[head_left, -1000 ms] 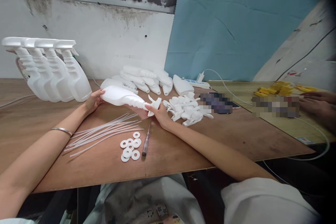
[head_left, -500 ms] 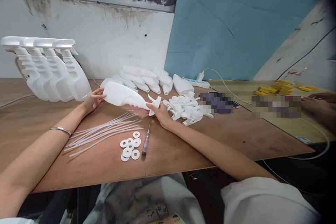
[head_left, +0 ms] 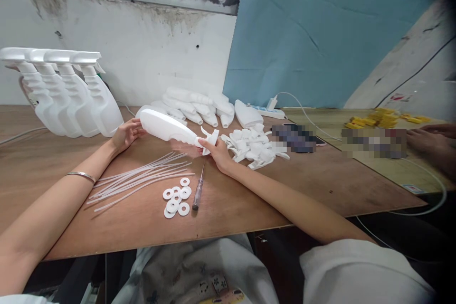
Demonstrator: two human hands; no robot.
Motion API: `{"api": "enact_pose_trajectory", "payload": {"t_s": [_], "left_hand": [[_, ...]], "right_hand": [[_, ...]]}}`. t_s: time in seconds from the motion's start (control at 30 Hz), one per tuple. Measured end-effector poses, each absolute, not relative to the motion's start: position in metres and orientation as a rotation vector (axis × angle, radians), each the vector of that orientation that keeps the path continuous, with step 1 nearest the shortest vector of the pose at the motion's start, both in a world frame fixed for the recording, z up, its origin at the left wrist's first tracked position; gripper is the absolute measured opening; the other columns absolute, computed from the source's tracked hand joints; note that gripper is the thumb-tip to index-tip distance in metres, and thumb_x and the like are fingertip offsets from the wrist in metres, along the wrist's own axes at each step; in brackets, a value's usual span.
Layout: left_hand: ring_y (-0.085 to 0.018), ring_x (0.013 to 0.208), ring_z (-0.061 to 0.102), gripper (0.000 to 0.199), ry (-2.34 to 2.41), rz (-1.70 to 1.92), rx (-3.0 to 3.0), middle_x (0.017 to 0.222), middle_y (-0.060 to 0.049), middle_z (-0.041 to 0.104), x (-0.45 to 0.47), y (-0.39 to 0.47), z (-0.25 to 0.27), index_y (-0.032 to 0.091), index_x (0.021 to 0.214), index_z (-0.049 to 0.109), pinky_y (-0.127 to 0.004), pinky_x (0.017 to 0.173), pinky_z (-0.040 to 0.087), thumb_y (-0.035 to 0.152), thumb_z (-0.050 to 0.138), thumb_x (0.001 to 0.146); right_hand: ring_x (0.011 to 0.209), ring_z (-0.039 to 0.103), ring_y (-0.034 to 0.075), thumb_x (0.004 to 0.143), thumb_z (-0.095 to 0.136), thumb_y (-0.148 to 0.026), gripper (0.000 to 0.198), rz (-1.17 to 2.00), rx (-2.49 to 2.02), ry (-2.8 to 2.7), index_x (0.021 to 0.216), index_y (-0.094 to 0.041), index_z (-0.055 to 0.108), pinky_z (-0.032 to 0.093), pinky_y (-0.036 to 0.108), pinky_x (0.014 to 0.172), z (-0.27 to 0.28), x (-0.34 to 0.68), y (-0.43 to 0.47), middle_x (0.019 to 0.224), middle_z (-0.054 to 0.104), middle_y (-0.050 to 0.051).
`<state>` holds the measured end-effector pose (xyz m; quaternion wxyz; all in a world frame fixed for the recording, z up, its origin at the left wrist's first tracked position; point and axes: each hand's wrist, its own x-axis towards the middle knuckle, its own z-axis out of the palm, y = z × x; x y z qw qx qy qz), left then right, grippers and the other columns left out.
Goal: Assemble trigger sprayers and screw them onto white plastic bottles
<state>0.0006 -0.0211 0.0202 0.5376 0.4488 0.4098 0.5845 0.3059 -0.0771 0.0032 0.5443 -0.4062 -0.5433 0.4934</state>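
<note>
A white spray bottle [head_left: 167,127] is held tilted above the table, its base to the left and its trigger head [head_left: 210,141] to the right. My right hand [head_left: 218,153] grips the head and neck end, thumb on top. At the other end, the curled fingers of my left hand [head_left: 127,134] hold the base. Below the bottle lie thin white plastic tubes [head_left: 142,180], a loose group of white ring washers [head_left: 176,198] and a screwdriver [head_left: 198,191] with a clear handle. A heap of white trigger heads [head_left: 251,147] is just right of my right hand.
Several assembled spray bottles [head_left: 74,90] stand in a row at the left. White bottles [head_left: 194,104] lie piled by the wall. A power strip [head_left: 267,112], a blurred phone [head_left: 297,137] and yellow parts [head_left: 377,118] are to the right, near another person's hands [head_left: 432,140].
The bottle has rolled about its length, so its narrower side now faces me. My left fingers have shifted slightly at its base. My right hand stays on the trigger head.
</note>
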Motion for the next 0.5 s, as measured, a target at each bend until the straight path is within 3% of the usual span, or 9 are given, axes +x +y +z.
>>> {"api": "enact_pose_trajectory", "payload": {"t_s": [0.2, 0.4, 0.5], "left_hand": [[-0.018, 0.076, 0.062, 0.031, 0.939, 1.418, 1.028, 0.085, -0.002, 0.065, 0.0005, -0.0192, 0.0188, 0.017, 0.086, 0.055, -0.034, 0.086, 0.043, 0.035, 0.063, 0.062], [-0.020, 0.080, 0.062, 0.041, 0.912, 1.394, 1.026, 0.087, -0.006, 0.066, -0.0011, -0.0196, 0.0189, 0.014, 0.095, 0.057, -0.036, 0.086, 0.045, 0.041, 0.064, 0.066], [-0.020, 0.082, 0.062, 0.034, 0.881, 1.375, 1.044, 0.086, -0.005, 0.066, -0.0026, -0.0209, 0.0189, 0.014, 0.092, 0.058, -0.034, 0.083, 0.048, 0.031, 0.065, 0.063]], "right_hand": [[0.057, 0.058, 0.014, 0.061, 0.071, -0.043, 0.032, 1.178, -0.966, -1.266, 0.071, -0.015, 0.059, 0.046, 0.026, 0.055, 0.0038, 0.3052, -0.0767, 0.063, 0.063, 0.002], [0.058, 0.058, 0.014, 0.062, 0.069, -0.044, 0.031, 1.176, -0.958, -1.278, 0.070, -0.016, 0.059, 0.047, 0.026, 0.056, 0.0034, 0.3056, -0.0767, 0.064, 0.063, 0.002], [0.056, 0.056, 0.013, 0.064, 0.066, -0.046, 0.032, 1.154, -0.945, -1.313, 0.066, -0.016, 0.059, 0.046, 0.026, 0.056, 0.0026, 0.3066, -0.0760, 0.062, 0.062, 0.002]]}}
